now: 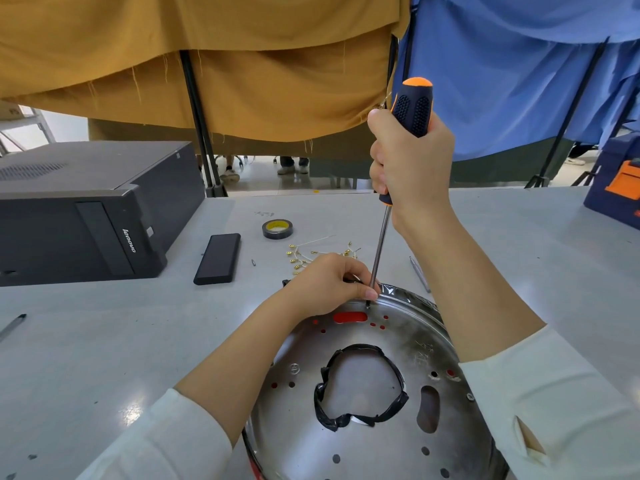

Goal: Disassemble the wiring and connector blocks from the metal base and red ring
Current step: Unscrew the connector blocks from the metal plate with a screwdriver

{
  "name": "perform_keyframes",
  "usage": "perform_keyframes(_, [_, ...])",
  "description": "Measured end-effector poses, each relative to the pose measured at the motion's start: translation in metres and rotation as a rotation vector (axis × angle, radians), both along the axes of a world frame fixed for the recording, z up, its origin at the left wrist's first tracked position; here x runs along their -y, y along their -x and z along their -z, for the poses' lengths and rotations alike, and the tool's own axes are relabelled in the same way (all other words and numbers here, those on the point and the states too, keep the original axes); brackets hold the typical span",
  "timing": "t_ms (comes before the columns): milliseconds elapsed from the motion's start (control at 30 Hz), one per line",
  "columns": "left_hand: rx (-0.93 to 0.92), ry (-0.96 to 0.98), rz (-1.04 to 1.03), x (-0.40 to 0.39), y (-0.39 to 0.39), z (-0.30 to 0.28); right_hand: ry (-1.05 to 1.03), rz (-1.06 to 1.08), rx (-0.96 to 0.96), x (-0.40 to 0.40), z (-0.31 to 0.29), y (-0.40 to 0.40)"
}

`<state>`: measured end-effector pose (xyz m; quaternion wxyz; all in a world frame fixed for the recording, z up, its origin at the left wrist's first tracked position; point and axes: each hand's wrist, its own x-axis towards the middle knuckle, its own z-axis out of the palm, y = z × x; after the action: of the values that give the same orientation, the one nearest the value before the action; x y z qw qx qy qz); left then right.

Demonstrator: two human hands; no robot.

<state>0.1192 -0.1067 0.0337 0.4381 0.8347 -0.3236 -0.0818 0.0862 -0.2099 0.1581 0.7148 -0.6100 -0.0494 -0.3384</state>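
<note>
Grey bench (pixel 104 341), metal base (pixel 398 341) under right grip (pixel 412 161) clenching screwdriver (pixel 410 109), left grip (pixel 329 282) pinching its shaft.

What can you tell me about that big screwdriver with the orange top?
The screwdriver has a chunky black and orange handle and a long, thin, shiny metal shaft. It stands nearly upright. The right hand grips the handle; the left hand pinches the shaft low down. Its tip sits on the metal base near the far rim.
</note>
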Motion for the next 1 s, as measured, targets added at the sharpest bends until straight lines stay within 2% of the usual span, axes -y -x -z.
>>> perform_keyframes(233, [-0.02, 0.011, 0.02, -0.001, -0.001, -0.001, 0.072, 0.044, 0.028, -0.007, 0.003, -0.003])
perform_keyframes(400, [0.03, -0.074, 0.006, -0.004, 0.002, -0.003, 0.11, 0.014, 0.009, -0.015, 0.003, -0.007])
perform_keyframes(467, [0.033, -0.073, -0.003, -0.005, 0.003, -0.004, 0.09, -0.084, -0.005, -0.012, 0.002, -0.008])
perform_keyframes(600, [0.042, -0.079, -0.002, -0.003, 0.003, -0.004, 0.13, -0.517, -0.034, -0.003, 0.003, -0.005])
perform_keyframes(667, [0.035, -0.072, -0.008, -0.003, 0.003, -0.003, 0.176, -0.603, -0.028, -0.003, 0.006, -0.005])
perform_keyframes(800, [0.0, -0.033, -0.003, -0.002, 0.003, -0.002, 0.177, -0.599, 0.017, -0.005, 0.008, -0.006])
perform_keyframes(1000, [-0.06, 0.024, 0.041, -0.003, 0.003, -0.002, 0.15, -0.433, 0.161, 0.011, 0.013, -0.003])
